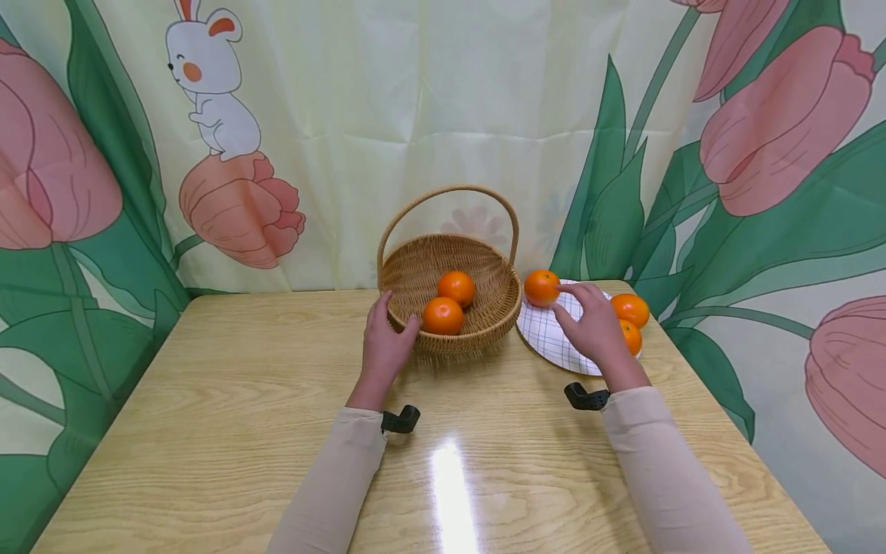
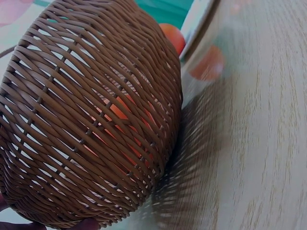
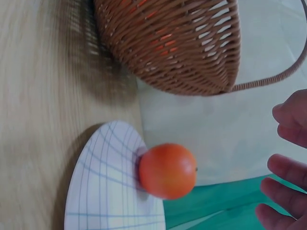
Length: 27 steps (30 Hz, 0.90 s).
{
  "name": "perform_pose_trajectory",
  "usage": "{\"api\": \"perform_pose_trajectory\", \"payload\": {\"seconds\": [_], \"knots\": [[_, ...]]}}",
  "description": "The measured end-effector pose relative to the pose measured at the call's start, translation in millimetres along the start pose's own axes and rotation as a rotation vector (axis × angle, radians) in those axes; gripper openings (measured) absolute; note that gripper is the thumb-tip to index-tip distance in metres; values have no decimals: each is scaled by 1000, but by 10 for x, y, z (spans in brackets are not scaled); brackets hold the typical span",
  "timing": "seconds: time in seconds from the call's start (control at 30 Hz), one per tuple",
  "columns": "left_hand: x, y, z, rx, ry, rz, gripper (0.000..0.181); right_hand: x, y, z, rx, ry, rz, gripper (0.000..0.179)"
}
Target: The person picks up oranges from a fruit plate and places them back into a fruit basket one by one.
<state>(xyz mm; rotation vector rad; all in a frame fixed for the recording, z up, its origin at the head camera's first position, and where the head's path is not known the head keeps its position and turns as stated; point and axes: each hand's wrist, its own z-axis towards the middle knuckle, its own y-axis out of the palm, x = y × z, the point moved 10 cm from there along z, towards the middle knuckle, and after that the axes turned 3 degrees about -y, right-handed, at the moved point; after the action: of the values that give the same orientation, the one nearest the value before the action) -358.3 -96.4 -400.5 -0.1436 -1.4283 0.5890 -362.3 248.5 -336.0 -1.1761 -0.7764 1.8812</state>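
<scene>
A wicker basket (image 1: 484, 327) with a tall arched handle stands at the table's back and holds two oranges, one orange (image 1: 443, 316) in front of another orange (image 1: 456, 288). My left hand (image 1: 389, 350) grips the basket's left rim, thumb on the near side; in the left wrist view its fingertips (image 2: 86, 224) show at the wicker's lower edge. My right hand (image 1: 597, 329) hovers over the checked plate (image 1: 547, 338), fingers spread and holding nothing. On the plate's left edge sits an orange (image 3: 168, 171), apart from the right fingers (image 3: 285, 191) in the right wrist view.
Two more oranges lie at the plate's right side: one orange (image 1: 630, 310) behind and another orange (image 1: 631, 337) partly hidden by my right hand. A curtain (image 1: 332, 154) printed with tulips and a rabbit hangs behind the wooden table (image 1: 228, 431).
</scene>
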Motion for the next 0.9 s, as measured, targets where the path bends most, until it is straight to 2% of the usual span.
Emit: {"api": "perform_pose_trajectory", "payload": {"seconds": [0.27, 0.5, 0.7, 0.9], "knots": [[-14, -7, -4, 6, -15, -20, 66, 112, -20, -46, 2, 19, -1, 40], [-58, 20, -5, -16, -37, -61, 65, 261, -20, -98, -21, 83, -19, 41], [-45, 30, -7, -7, -9, -34, 63, 388, -60, -139, -22, 125, -48, 43], [-51, 58, -13, -36, -30, -31, 69, 502, -91, -189, -22, 144, -66, 42]]}}
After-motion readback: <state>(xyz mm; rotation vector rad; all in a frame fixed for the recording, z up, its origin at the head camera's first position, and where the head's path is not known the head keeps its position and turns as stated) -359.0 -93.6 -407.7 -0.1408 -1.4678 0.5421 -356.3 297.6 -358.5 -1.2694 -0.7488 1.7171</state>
